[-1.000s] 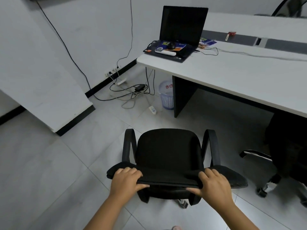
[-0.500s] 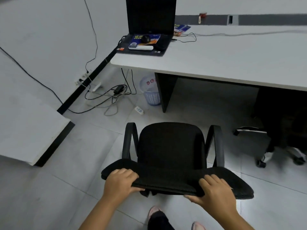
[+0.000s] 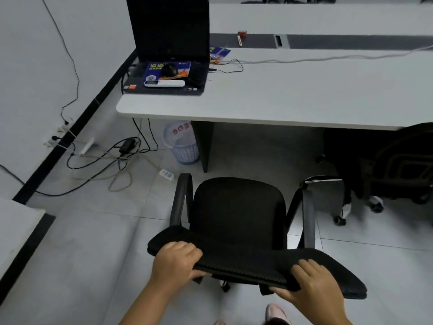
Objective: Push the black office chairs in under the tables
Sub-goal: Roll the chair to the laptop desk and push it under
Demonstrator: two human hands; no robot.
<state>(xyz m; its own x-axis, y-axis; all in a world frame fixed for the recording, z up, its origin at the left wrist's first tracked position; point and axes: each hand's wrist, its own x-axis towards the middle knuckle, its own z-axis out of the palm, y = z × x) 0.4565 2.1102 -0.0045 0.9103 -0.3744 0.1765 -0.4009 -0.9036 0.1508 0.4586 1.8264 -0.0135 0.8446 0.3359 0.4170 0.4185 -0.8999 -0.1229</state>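
Item: black office chair, armrests on both sides, seat facing the white surface. Position: on the tiled floor, in front of the open bay right of the dark surface leg; not yet under the top.

Grip, left: left hand clamped on the left end of the backrest top edge, fingers curled over the top, thumb underneath.

Grip, right: right hand clamped on the right part of the same edge, fingers over, thumb below.

Change over the last second: the surface edge and the leg now sit nearer to the chair front, and the view has swung to face the surface more squarely. Both hands keep the same hold on the backrest throughout. Reading: the chair is being rolled forward and lined up with the bay; the push is under way, roughly midway.

Neighbouring stock: second black chair at right, its upper part already beneath the top, one pale base leg reaching toward the held chair's right armrest.

Hazards, judged: that base leg on the right; the surface leg on the left. Waste basket, power strip and floor cables lie left of the leg, outside the likely path.

On the surface: open laptop, white remote.
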